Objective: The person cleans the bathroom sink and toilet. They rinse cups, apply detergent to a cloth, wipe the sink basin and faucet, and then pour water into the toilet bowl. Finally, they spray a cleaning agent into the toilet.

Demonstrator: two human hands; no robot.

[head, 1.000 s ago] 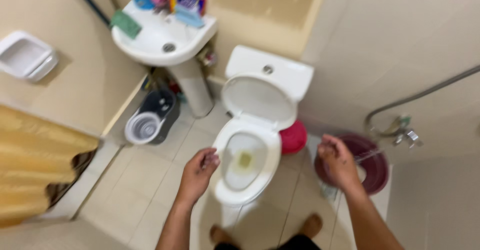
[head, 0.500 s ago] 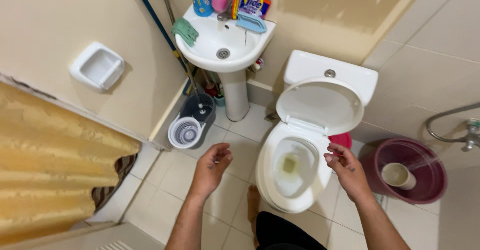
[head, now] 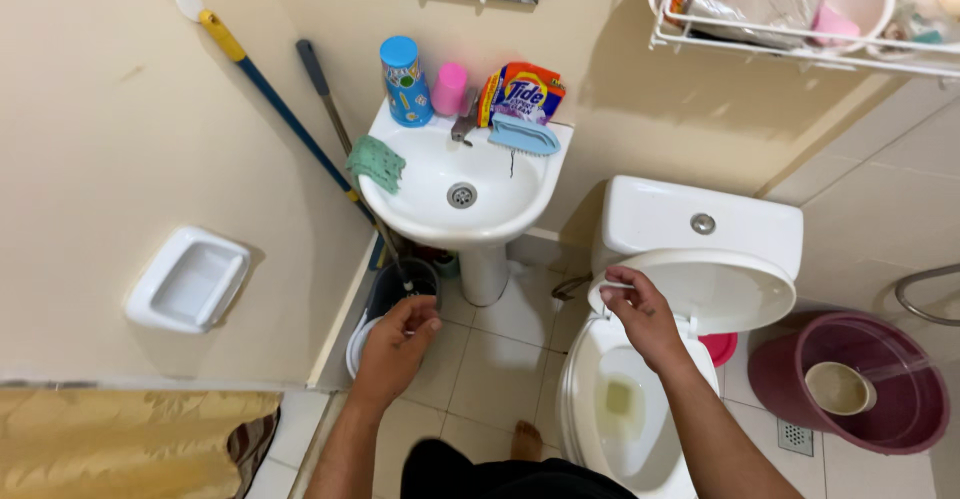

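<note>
The sink (head: pixel 462 194) is set against the back wall, with the toilet (head: pixel 660 359) to its right and the cistern (head: pixel 700 224) behind the bowl. A cloth (head: pixel 376 163) is draped on the sink's left rim; a can (head: pixel 405 81), a cup (head: pixel 450 89), a packet (head: pixel 525 92) and a brush (head: pixel 524 135) are lined along its back. A mop bucket (head: pixel 400 284) is placed below the sink to the left, a tub (head: pixel 880 429) right of the toilet, a dipper (head: pixel 838 387) inside it

Left hand (head: pixel 396 344) loosely curled — right hand (head: pixel 640 314) pinching.
</note>
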